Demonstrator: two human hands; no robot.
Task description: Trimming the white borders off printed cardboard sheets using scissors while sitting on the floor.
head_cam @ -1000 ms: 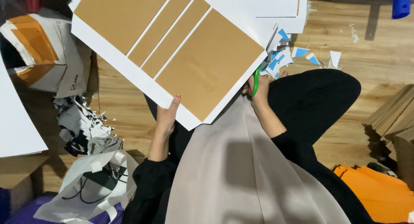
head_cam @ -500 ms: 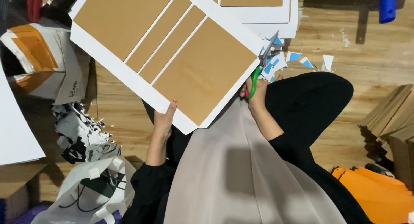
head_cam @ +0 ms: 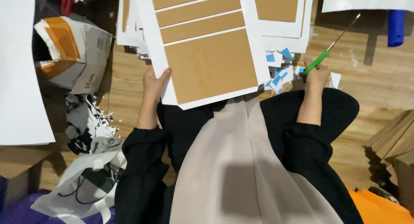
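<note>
While I look down from the head camera, my left hand (head_cam: 153, 83) sits at about nine o'clock from the centre, its thumb and fingers pinched on the lower left corner of a white sheet (head_cam: 207, 47) printed with brown rectangles. That sheet rises toward twelve o'clock and lies over a stack of similar sheets (head_cam: 284, 25). My right hand (head_cam: 316, 76), at about two o'clock, is clenched around the green handles of a pair of scissors (head_cam: 330, 49), whose thin blades point up and right over the wooden floor (head_cam: 379, 86). Just beside that hand, toward nine o'clock of it, lies a small pile of blue and white paper scraps (head_cam: 278, 70). A crumpled white and orange bag (head_cam: 71, 51) rests at ten o'clock. Shredded paper (head_cam: 88, 124) and a white plastic bag (head_cam: 82, 185) lie at seven o'clock. Cardboard strips (head_cam: 392, 137) are stacked at four o'clock.
</note>
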